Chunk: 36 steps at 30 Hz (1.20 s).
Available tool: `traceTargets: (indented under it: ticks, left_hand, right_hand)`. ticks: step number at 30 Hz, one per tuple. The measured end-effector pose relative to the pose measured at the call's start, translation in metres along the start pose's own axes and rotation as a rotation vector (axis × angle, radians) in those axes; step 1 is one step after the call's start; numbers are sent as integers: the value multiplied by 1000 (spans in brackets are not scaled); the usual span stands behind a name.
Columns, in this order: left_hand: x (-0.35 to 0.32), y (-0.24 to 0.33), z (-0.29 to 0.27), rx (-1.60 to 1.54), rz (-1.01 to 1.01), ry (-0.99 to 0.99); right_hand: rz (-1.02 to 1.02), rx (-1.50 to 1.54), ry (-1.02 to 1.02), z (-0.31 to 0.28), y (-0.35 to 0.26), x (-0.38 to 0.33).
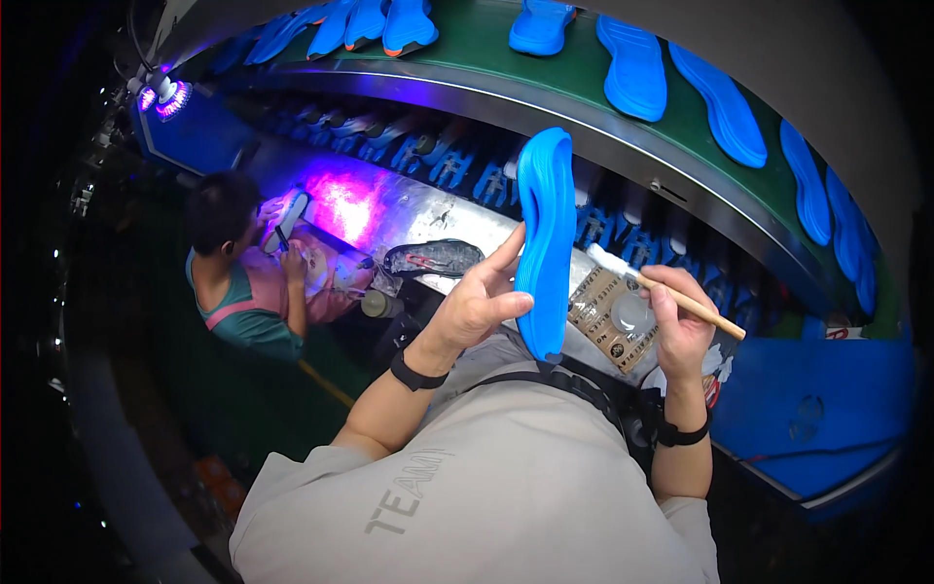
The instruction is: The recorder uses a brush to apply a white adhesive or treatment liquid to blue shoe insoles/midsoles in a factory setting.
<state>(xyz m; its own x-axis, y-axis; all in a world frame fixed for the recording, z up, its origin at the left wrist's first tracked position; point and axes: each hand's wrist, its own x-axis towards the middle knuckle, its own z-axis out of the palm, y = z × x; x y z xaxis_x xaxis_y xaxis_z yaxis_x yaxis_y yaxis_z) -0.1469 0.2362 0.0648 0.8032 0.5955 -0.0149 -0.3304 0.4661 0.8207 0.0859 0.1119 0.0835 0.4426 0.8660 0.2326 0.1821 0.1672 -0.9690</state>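
Observation:
My left hand (477, 310) grips a bright blue shoe sole (548, 238) by its side edge, thumb on the near side. The sole stands on end, its ridged sidewall partly showing. In my right hand (683, 331) is a brush with a light wooden handle (708, 314); its white bristles (611, 261) point toward the sole, a short gap away. Beneath the brush, a round translucent dish (633, 316) sits on a brown printed sheet (601, 304).
Several blue soles (632, 68) lie on a green belt (574, 73) above a curved steel edge. More blue pieces line the shelf below. A dark shoe-shaped piece (433, 259) rests on the metal bench. At left, a co-worker (238, 263) holds a sole near a purple glow from lamps (172, 99).

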Motion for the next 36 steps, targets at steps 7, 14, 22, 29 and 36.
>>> traceTargets:
  ticks: [7, 14, 22, 29, 36]
  left_hand:
    - [-8, -5, 7, 47, -25, -38]
    - [-3, -5, 6, 42, -21, -65]
    - [6, -4, 4, 21, 10, -68]
    - [12, -3, 0, 25, 25, -42]
    - [16, 3, 1, 55, 44, -50]
  right_hand:
    - [-128, -65, 35, 13, -1, 20]
    - [-147, -217, -26, 9, -11, 9]
    - [-83, -178, -94, 4, -17, -7]
    - [-9, -121, -155, -2, -22, -16]
    - [1, -93, -225, -5, -23, -16]
